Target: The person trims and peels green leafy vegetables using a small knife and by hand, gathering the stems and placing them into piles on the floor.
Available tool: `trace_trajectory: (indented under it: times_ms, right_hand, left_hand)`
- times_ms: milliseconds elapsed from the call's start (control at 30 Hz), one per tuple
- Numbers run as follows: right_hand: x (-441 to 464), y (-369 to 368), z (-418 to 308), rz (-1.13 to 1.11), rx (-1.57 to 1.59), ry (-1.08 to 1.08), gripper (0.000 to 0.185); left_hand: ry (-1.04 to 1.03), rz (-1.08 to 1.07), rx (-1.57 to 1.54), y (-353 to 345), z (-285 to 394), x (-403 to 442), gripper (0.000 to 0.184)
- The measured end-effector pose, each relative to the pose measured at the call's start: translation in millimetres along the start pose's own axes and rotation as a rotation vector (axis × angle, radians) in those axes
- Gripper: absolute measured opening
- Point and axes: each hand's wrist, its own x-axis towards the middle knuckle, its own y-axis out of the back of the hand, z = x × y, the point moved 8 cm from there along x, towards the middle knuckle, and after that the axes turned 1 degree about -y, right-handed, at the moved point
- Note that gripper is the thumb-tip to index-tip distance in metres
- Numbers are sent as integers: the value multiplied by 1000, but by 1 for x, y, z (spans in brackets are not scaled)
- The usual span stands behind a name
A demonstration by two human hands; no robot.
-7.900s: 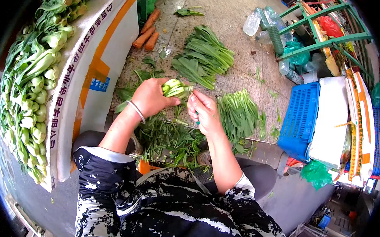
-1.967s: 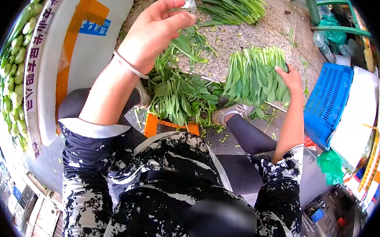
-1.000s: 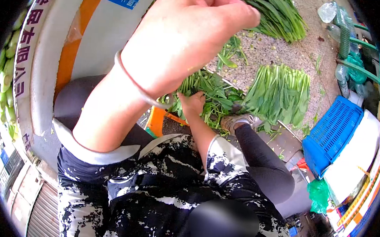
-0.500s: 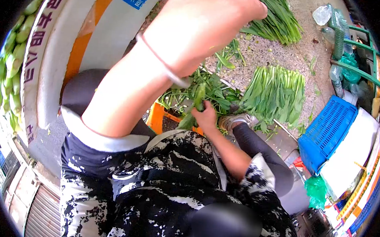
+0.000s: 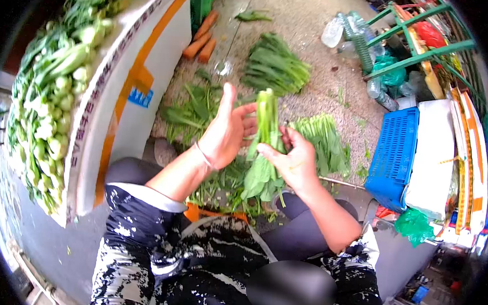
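My right hand (image 5: 296, 158) is closed around a small bunch of leafy greens (image 5: 266, 126), pale cut stalks up and leaves hanging down. A small dark thing shows at its fingertips; I cannot make out what it is. My left hand (image 5: 228, 129) is open beside the stalks, thumb up and palm towards them, fingertips close to the bunch. Below the hands lies a loose heap of greens (image 5: 214, 187). To the right is a row of trimmed greens (image 5: 324, 143), and farther back a neat pile of greens (image 5: 276, 66). Loose leaves (image 5: 191, 114) lie behind my left wrist.
On the left stands a white foam box (image 5: 132, 80) with orange tape, beside heaped pale-stemmed vegetables (image 5: 52, 120). Several carrots (image 5: 204, 42) lie at the back. A blue crate (image 5: 393, 155), plastic bottles (image 5: 333, 33) and a green metal frame (image 5: 425, 57) line the right.
My left hand has come down from high in front of the camera to beside the greens. My right hand has lifted greens from low near my lap. The view has shifted.
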Motion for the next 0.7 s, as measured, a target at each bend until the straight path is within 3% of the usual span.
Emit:
trace_trajectory:
  times_ms: [33,100,133,233,267,367,433,467,567,700]
  right_hand:
    - [4,-4,0,-36,35,-43,53]
    - [10,-10,-7,-36,142,68,51]
    - [10,-10,-12,-14,88,100,50]
    - [10,-8,-22,-23,31,144,46]
    - [9,-8,-26,-51,-7,160,46]
    - [14,2,-19,-13,22,163,47]
    - [21,19,-15,-7,22,65,47]
    - [24,19,-11,-40,189,94,45]
    - [20,5,-16,-271,256,17,45]
    - [14,-10,-29,-351,424,87,46]
  left_hand:
    - [-65,-40,-73,-8,7,3,98]
    - [-196,-175,-68,-24,21,0,95]
    - [-256,-136,4,-21,24,2,97]
    - [-365,-102,165,-14,32,-2,60]
    - [-315,-90,98,-10,30,-2,43]
    - [-306,10,169,9,29,2,26]
    - [-294,20,194,3,31,-4,19]
    - [-268,13,233,5,30,-5,20]
    - [-240,7,297,7,28,-8,21]
    - [-247,-38,336,6,29,-8,23]
